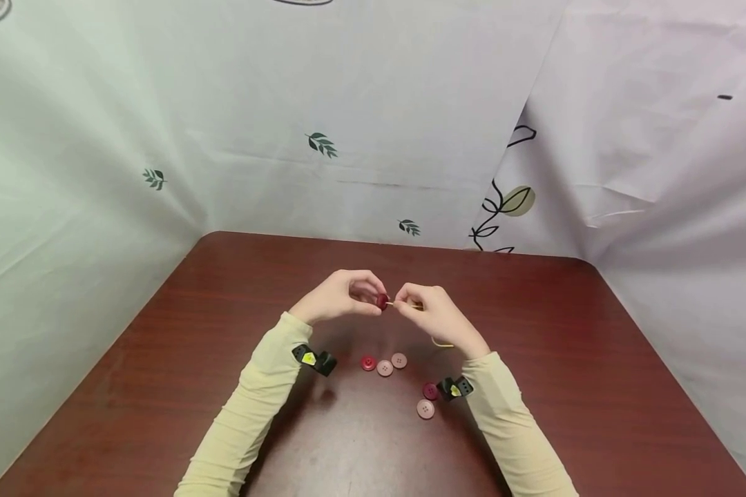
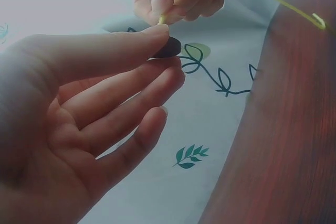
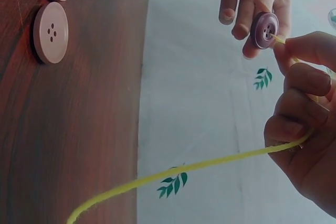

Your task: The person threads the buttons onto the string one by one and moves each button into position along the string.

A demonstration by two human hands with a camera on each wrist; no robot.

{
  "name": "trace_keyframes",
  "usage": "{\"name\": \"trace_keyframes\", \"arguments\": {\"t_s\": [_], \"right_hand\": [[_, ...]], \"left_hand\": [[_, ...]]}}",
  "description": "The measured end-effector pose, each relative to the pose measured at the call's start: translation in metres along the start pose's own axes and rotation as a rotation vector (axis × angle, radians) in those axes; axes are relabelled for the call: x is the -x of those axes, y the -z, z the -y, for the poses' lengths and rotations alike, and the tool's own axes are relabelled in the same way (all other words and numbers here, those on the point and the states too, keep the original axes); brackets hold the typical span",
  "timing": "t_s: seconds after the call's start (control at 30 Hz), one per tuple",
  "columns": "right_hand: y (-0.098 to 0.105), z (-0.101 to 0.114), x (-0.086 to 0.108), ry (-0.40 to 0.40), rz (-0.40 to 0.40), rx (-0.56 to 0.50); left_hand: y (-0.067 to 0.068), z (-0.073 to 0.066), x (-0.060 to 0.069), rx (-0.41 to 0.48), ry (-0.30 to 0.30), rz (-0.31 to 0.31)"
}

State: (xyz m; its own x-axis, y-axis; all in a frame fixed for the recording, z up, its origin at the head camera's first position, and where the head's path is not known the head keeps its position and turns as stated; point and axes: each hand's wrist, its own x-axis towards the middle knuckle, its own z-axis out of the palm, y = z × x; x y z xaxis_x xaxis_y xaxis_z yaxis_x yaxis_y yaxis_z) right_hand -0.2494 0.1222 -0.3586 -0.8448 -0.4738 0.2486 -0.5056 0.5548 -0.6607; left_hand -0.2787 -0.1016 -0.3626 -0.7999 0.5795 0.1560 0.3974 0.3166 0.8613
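Note:
Between thumb and fingertips my left hand pinches a dark red button by its edge, above the table. The button's holed face is turned toward my right hand. Thumb and forefinger of that hand pinch a yellow string close to its end. In the right wrist view the string's tip meets one of the button's holes; how far it is through cannot be told. The rest of the string passes under the curled right fingers and trails down toward the table.
On the brown table below my hands lie a red button, a pink button and another pink button. Nearer my right wrist are a dark red button and a pale pink button. White patterned cloth hangs behind.

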Motion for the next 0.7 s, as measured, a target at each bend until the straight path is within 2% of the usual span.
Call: {"name": "trace_keyframes", "arguments": {"t_s": [0.47,0.7], "right_hand": [[-0.006,-0.0011,0.0004,-0.007,0.006,-0.003],[-0.0069,-0.0034,-0.0002,0.033,-0.006,0.022]], "left_hand": [[-0.0004,0.0014,-0.0008,-0.032,0.003,0.015],[-0.0023,0.0004,-0.0014,-0.011,0.008,0.018]]}}
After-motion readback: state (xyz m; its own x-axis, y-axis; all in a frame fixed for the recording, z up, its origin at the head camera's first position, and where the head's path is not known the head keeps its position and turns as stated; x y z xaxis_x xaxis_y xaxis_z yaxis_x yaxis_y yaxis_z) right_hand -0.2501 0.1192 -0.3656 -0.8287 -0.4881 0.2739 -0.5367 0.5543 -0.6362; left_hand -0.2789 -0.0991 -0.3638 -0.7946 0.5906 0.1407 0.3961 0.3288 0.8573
